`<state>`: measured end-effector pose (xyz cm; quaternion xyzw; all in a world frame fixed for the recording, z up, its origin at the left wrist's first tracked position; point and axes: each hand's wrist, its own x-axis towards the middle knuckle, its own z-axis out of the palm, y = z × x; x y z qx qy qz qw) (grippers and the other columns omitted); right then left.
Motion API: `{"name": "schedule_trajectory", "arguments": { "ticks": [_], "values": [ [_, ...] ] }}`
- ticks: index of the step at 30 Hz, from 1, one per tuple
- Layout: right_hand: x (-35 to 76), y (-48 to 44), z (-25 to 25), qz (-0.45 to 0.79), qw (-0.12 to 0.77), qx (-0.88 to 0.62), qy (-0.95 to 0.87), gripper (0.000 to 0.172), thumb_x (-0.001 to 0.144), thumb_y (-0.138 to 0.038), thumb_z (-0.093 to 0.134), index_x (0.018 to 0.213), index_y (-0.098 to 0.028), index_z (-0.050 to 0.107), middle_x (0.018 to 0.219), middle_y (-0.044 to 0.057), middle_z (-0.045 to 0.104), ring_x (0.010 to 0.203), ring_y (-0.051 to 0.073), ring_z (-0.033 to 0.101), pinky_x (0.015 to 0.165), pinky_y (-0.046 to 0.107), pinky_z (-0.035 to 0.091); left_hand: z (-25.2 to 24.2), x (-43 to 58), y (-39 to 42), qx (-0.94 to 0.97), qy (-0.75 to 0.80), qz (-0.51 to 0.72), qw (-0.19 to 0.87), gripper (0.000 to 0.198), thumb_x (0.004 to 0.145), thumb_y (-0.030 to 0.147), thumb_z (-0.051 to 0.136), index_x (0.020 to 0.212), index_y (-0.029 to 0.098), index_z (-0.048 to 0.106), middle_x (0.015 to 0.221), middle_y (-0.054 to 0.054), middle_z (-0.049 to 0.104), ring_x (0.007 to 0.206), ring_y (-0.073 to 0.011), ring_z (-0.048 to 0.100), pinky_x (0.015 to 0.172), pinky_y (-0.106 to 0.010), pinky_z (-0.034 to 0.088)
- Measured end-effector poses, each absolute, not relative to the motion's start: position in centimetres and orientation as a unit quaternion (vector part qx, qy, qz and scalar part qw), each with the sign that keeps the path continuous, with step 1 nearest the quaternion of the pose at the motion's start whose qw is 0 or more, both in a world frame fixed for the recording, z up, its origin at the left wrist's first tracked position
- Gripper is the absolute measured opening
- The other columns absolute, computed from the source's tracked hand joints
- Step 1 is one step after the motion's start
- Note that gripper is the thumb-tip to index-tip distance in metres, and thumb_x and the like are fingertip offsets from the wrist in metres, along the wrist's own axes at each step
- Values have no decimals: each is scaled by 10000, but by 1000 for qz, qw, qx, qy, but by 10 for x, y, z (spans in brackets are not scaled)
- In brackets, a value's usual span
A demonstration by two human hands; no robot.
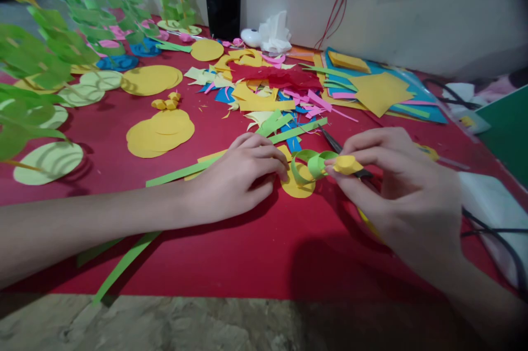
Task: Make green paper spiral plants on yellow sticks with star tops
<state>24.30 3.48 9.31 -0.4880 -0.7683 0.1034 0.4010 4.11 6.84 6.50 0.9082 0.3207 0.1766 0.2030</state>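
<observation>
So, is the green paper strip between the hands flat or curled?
Curled: the green paper strip forms loops over a yellow paper disc, beside the folded yellow paper piece in the right hand.

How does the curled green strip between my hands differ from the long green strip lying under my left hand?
The curled green strip is rolled into loops; the long green strip lies flat and straight on the red cloth. The curled one meets the yellow folded piece pinched in the right hand; the long one passes under the left hand. Both are narrow light green paper.
</observation>
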Motion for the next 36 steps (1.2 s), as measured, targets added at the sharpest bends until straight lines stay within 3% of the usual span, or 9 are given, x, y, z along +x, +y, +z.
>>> {"name": "schedule_trajectory", "arguments": {
  "ticks": [10, 15, 18, 27, 36],
  "values": [
    [247, 39, 94, 108, 416, -502, -751, 57, 701, -151, 641, 711, -168, 588, 813, 27, 570, 791, 148, 518, 724, 312, 420, 64, 43, 70, 890, 347, 196, 222, 224, 756, 23, 432, 916, 144, 532, 936, -45, 566, 962, -181, 471, 929, -344, 354],
    [254, 47, 90, 325, 475, -540, -615, 65, 744, -239, 644, 790, -195, 637, 870, 5, 548, 856, 124, 511, 809, 294, 388, 66, 42, 68, 882, 336, 255, 210, 178, 731, 124, 560, 894, 145, 490, 917, -44, 541, 924, -186, 464, 849, -325, 404],
    [254, 47, 88, 367, 482, -538, -586, 76, 739, -269, 653, 794, -218, 647, 885, 3, 558, 860, 132, 521, 774, 294, 404, 67, 41, 67, 884, 302, 296, 198, 207, 741, 250, 623, 854, 150, 481, 867, -33, 547, 859, -169, 475, 807, -312, 421],
    [247, 36, 97, 432, 475, -529, -555, 113, 750, -283, 643, 858, -257, 668, 836, -16, 563, 802, 108, 519, 718, 229, 421, 68, 38, 65, 900, 217, 362, 112, 268, 726, 381, 648, 835, 194, 492, 793, -20, 598, 811, -187, 520, 940, -463, 356],
    [246, 33, 101, 433, 463, -549, -544, 118, 724, -295, 666, 839, -270, 675, 781, -29, 564, 773, 100, 514, 684, 199, 408, 68, 38, 62, 903, 189, 377, 78, 223, 730, 351, 648, 792, 185, 513, 732, -12, 616, 802, -181, 539, 988, -467, 329]
  ]
}}
